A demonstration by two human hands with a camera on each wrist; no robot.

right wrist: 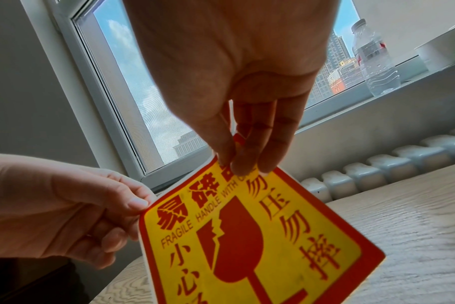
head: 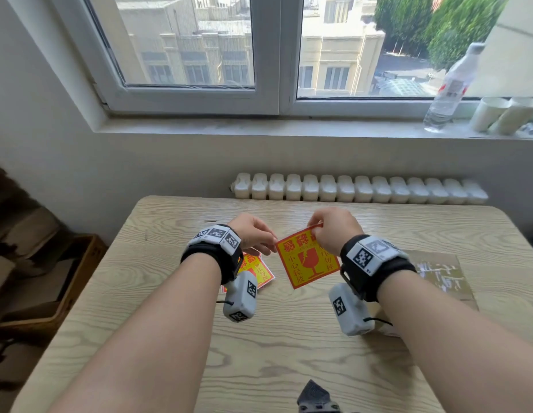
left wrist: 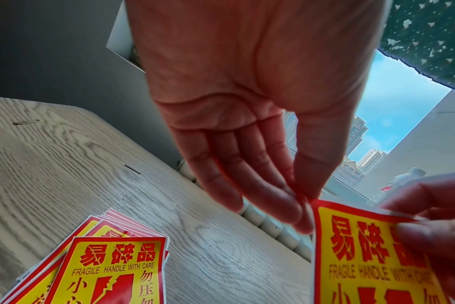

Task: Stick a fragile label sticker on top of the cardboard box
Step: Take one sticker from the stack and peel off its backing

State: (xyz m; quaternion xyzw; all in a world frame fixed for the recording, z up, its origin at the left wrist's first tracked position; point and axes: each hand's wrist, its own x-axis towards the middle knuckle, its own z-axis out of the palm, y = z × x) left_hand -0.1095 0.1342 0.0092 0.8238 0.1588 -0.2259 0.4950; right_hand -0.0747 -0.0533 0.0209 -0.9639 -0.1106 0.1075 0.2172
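Note:
A red and yellow fragile sticker (head: 307, 262) (left wrist: 372, 259) (right wrist: 247, 236) hangs in the air above the wooden table (head: 289, 338). My right hand (head: 330, 231) (right wrist: 237, 156) pinches its top edge between thumb and fingers. My left hand (head: 259, 236) (left wrist: 303, 197) pinches its left corner with thumb and fingertips. A stack of the same stickers (head: 260, 271) (left wrist: 104, 265) lies on the table below my left wrist. The cardboard box (head: 438, 275) sits at the right, partly hidden behind my right forearm, with torn tape marks on its top.
A white radiator (head: 360, 189) runs behind the table. On the window sill stand a water bottle (head: 451, 87) (right wrist: 372, 59) and paper cups (head: 503, 114). Brown cardboard boxes (head: 50, 278) lie on the floor at the left. A dark object (head: 315, 397) shows at the bottom edge.

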